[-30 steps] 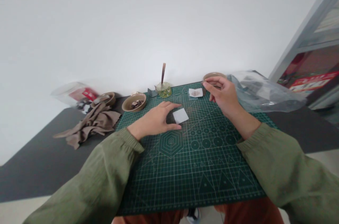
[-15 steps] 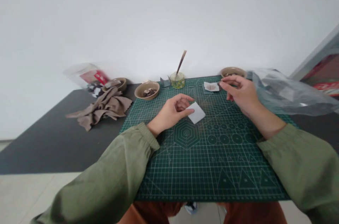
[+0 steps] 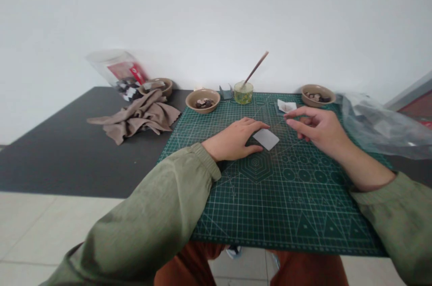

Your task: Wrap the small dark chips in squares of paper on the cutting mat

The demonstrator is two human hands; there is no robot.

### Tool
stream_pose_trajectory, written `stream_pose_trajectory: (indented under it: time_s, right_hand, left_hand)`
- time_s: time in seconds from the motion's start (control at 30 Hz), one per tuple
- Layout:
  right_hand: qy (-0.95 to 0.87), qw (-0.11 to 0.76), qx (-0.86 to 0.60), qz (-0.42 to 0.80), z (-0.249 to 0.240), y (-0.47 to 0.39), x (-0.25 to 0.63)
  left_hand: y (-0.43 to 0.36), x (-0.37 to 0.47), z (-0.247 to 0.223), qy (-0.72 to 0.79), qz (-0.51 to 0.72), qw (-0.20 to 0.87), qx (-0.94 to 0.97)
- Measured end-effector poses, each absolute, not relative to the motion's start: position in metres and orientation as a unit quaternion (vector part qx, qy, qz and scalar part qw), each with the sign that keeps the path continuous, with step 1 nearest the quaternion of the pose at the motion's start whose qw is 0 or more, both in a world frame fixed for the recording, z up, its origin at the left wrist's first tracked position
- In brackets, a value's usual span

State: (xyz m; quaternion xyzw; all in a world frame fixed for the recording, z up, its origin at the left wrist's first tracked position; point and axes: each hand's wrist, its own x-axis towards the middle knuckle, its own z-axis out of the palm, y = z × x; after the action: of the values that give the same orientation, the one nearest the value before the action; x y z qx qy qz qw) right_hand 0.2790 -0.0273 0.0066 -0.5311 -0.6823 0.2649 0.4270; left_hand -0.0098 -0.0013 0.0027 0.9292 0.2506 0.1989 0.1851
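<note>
A white paper square [image 3: 269,140] is laid flat on the green cutting mat [image 3: 253,218], turned so that one corner is pointed left. That corner is bracketed by the left hand [image 3: 236,138], whose thumb and index finger are spread wide; whether the paper is actually touched by either cannot be told. The right hand [image 3: 320,129] is held over the mat, farther right, with thumb and index finger brought narrowly together (something small and dark may be pinched there, but that cannot be made out). Just beyond those fingertips a creased white paper [image 3: 286,106] is seen, partly raised at its edges.

Along the far edge, a brown bowl [image 3: 202,109] with dark pieces is placed at left, and a similar bowl [image 3: 319,103] at right. Between them a yellow-green jar [image 3: 243,96] is set, a thin stick [image 3: 256,68] leaned in it, with a grey folded piece [image 3: 225,93] just to its left. On the black table [image 3: 101,160] at left, a rumpled brown cloth [image 3: 141,117] is spread. At far right, a clear plastic bag [image 3: 381,124] is crumpled.
</note>
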Motion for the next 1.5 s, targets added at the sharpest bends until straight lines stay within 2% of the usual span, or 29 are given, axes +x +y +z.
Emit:
stream_pose_trajectory:
  time_s: [0.13,0.27,0.37,0.53,0.63,0.73,0.9,1.0,1.13,1.3,1.37,1.5]
  right_hand:
    - [-0.71,0.409,-0.52,0.24,-0.005,-0.024,0.279]
    - [-0.798,0.341,-0.478,0.14,-0.015,-0.014,0.292]
    - [-0.829,0.299,-0.459,0.112,-0.016,-0.011,0.296]
    - [-0.814,0.343,-0.46,0.092,-0.013,-0.016,0.293]
    - [-0.792,0.378,-0.458,0.145,-0.005,-0.025,0.288]
    - [-0.799,0.383,-0.424,0.19,0.01,-0.037,0.281]
    - [-0.859,0.377,-0.341,0.053,0.037,-0.043,0.272]
    - [-0.873,0.364,-0.323,0.032,0.04,-0.037,0.268]
    - [-0.808,0.434,-0.392,0.076,0.021,-0.028,0.26]
    - [-0.717,0.455,-0.455,0.27,-0.001,-0.022,0.261]
    - [-0.716,0.454,-0.451,0.28,-0.001,-0.021,0.264]
    - [-0.741,0.446,-0.453,0.217,0.005,-0.022,0.265]
  left_hand:
    - [-0.001,-0.002,-0.002,0.272,0.208,0.163,0.925]
    - [-0.002,0.002,-0.004,0.289,0.218,0.143,0.921]
    - [-0.001,0.003,-0.006,0.308,0.223,0.142,0.914]
    - [0.001,0.008,-0.007,0.337,0.262,0.202,0.882]
    - [-0.003,0.01,-0.002,0.322,0.336,0.261,0.846]
    - [-0.008,0.009,0.005,0.277,0.444,0.221,0.823]
    - [-0.014,0.003,0.012,0.229,0.51,0.138,0.817]
    - [-0.014,0.004,0.012,0.255,0.522,0.135,0.803]
    - [-0.011,0.011,0.009,0.293,0.513,0.264,0.762]
    - [-0.006,0.016,0.004,0.299,0.459,0.484,0.682]
    - [-0.005,0.016,0.003,0.296,0.432,0.517,0.677]
    - [-0.005,0.016,0.002,0.31,0.384,0.53,0.69]
